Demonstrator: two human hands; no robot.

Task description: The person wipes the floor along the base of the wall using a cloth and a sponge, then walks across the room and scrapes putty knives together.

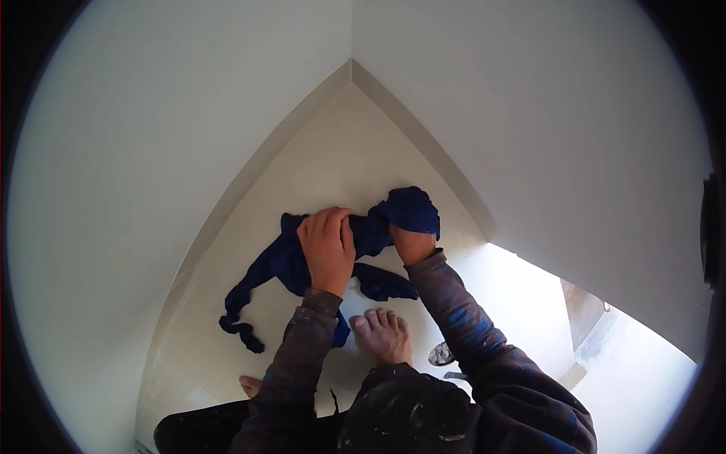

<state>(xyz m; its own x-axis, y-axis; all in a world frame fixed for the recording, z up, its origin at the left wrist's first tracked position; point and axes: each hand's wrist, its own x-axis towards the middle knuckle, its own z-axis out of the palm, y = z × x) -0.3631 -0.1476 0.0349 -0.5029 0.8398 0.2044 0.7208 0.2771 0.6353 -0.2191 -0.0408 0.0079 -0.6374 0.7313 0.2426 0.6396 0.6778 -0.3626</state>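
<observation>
A dark blue cloth (pixel 283 261), crumpled and stretched out, lies on the pale floor in front of my feet. My left hand (pixel 327 248) is closed on its middle, back of the hand up and fingers bent over the fabric. At the cloth's right end, a bunched fold (pixel 412 209) covers most of my right hand (pixel 414 244). Only the wrist and lower part of that hand show; its fingers are hidden inside the fabric. Loose strips trail to the lower left and below the left hand.
Two white walls with beige skirting (pixel 283 125) meet in a corner ahead. My bare foot (pixel 384 337) stands just below the cloth. Beside it on the right is a round floor drain or opening (pixel 441 353). Bright light falls on the floor (pixel 522 291) past the right wall's end.
</observation>
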